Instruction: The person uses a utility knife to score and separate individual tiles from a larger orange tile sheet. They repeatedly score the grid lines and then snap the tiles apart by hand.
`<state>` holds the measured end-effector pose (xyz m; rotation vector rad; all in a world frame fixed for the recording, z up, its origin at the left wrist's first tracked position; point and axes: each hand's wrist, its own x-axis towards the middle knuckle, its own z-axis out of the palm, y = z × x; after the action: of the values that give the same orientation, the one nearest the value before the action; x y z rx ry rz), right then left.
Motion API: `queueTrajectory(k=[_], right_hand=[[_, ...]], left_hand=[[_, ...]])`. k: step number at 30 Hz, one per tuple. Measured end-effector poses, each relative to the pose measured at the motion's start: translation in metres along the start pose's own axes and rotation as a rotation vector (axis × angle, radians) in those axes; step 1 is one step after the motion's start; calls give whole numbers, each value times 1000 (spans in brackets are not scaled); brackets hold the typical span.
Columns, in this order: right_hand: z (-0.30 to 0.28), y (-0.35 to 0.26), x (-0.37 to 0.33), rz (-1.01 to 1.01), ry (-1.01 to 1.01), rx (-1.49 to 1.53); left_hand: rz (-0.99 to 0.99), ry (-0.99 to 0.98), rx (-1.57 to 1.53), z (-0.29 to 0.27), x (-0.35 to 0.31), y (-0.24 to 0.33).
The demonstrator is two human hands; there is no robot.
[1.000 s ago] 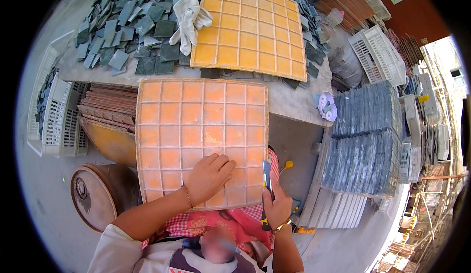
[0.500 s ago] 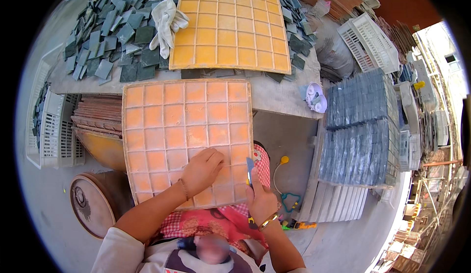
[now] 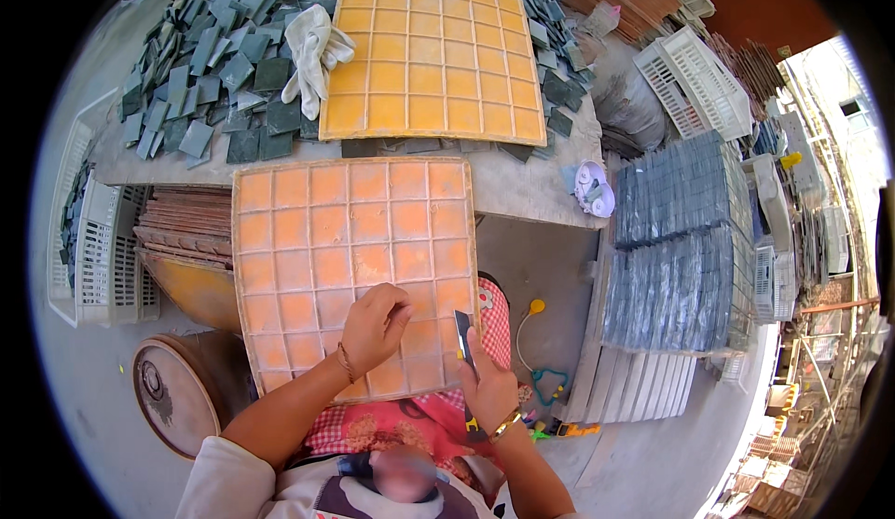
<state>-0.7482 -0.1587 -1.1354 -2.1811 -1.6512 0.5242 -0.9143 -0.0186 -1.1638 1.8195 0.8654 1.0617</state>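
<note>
An orange grid mould (image 3: pixel 317 249), a square panel split by raised ribs into many cells, leans up from my lap against the table edge. Over its lower middle is my left hand (image 3: pixel 377 325), its fingers curled inward; whatever they may hold is hidden. At the panel's lower right edge, my right hand (image 3: pixel 491 387) grips a utility knife (image 3: pixel 474 418) with a black and yellow handle. The knife's dark blade end (image 3: pixel 463 323) points up and away from me beside the panel's edge. A red checked apron (image 3: pixel 373 423) covers my lap.
Beyond, a yellow grid mould (image 3: pixel 429 62) lies on the table among loose grey-green tiles (image 3: pixel 196 53), with a white glove (image 3: pixel 312 58) at its left edge. Wrapped tile stacks (image 3: pixel 667 286) stand right, near a purple dish (image 3: pixel 594 190). At left are a brown drum (image 3: pixel 172 389) and white crates (image 3: pixel 112 249).
My left hand has shifted slightly left, its fingers bent more upward. The right hand has drawn the knife a little toward me and left, and its blade has turned.
</note>
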Motion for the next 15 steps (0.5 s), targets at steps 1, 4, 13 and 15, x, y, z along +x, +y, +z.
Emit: queueTrajectory(k=[1,4,13,15], right_hand=[[-2,4,3,-60,54,37],[-25,7,24,-27,106,-31],[-35,-6,22,18,98,25],[-29,-25,21,22,50,-71]], left_hand=[[-13,3,-8,-1,0,2],[7,31,-33,3,12,7],[-40,21,-57,-2,20,22],[-24,15,-43,-2,26,23]])
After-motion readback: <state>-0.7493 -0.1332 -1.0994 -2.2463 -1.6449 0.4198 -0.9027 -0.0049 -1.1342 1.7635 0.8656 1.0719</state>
